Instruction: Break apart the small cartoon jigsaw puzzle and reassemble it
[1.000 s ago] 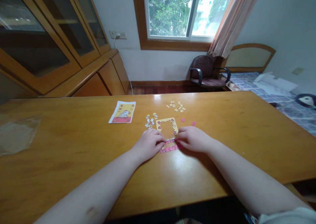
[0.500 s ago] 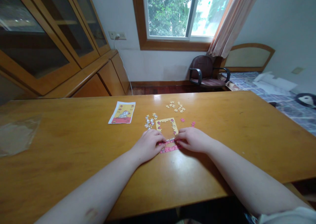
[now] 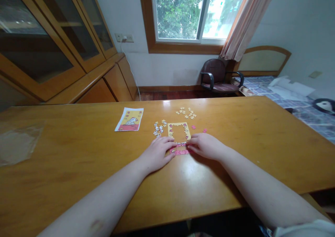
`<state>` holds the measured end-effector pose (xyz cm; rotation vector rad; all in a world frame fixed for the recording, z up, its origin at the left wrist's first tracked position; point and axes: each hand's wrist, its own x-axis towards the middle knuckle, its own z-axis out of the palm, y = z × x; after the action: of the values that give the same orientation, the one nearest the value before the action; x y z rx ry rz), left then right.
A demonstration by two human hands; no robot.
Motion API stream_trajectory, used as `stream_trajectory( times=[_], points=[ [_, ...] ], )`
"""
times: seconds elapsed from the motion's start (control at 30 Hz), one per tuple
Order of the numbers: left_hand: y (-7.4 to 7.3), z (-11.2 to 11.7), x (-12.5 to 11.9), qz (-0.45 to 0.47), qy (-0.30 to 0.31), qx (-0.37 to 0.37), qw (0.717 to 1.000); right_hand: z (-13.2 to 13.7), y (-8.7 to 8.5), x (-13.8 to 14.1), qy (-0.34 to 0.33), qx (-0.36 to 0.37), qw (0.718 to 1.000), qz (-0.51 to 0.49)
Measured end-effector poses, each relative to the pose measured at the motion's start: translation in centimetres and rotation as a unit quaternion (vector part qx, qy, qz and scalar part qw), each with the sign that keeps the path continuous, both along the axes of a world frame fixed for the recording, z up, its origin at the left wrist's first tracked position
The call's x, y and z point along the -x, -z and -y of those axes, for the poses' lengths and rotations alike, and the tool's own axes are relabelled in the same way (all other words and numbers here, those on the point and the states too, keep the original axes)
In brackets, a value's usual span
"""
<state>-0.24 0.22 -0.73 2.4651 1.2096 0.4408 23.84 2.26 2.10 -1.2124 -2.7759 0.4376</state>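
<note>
A partly assembled jigsaw puzzle (image 3: 170, 129) lies on the table, with a yellow upper border, a pink lower strip and an open middle through which wood shows. My left hand (image 3: 159, 152) has its fingers closed on the puzzle's lower left side. Opposite it, my right hand (image 3: 206, 146) pinches the lower right side. A narrow row of pieces (image 3: 181, 144) spans between my fingertips, with a gap below it. My fingers cover both lower side edges. White patterned loose pieces (image 3: 158, 129) lie beyond my left hand, and pink pieces (image 3: 193, 127) beyond my right.
Yellow loose pieces (image 3: 190, 113) are scattered farther back. A reference picture (image 3: 130, 119) with a white animal on yellow and pink lies left of the puzzle. A clear plastic bag (image 3: 19, 143) rests at the table's far left. Beyond the wooden table (image 3: 261, 143) stands a chair (image 3: 217, 75).
The puzzle has shifted slightly away from me and turned a little, so it now sits straighter. Both hands have stayed at its sides; the loose pieces have not moved.
</note>
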Motion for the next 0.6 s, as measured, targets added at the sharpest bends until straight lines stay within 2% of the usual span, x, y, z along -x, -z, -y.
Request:
stream_trajectory(
  times=[0.2,0.3,0.37,0.43,0.5,0.6],
  points=[
    [0.2,0.0,0.1,0.001,-0.014,-0.006,1.0,-0.1,-0.2,-0.2,0.037,-0.013,0.999,0.017],
    [-0.1,-0.1,0.1,0.017,-0.019,-0.017,1.0,-0.8,-0.5,-1.5,0.157,-0.07,0.985,0.03],
    [-0.3,-0.1,0.2,0.025,-0.019,-0.019,0.999,-1.5,-0.6,-2.7,0.256,-0.105,0.96,0.039],
    [-0.6,-0.1,0.2,0.027,-0.023,-0.018,0.999,-2.4,-0.6,-4.0,0.328,-0.107,0.937,0.057],
    [-0.8,-0.1,0.2,0.025,-0.027,-0.014,0.999,-3.0,-0.4,-4.9,0.357,-0.082,0.927,0.077],
    [-0.9,-0.1,0.2,0.021,-0.029,-0.01,0.999,-3.5,-0.1,-5.5,0.354,-0.053,0.929,0.095]
  ],
)
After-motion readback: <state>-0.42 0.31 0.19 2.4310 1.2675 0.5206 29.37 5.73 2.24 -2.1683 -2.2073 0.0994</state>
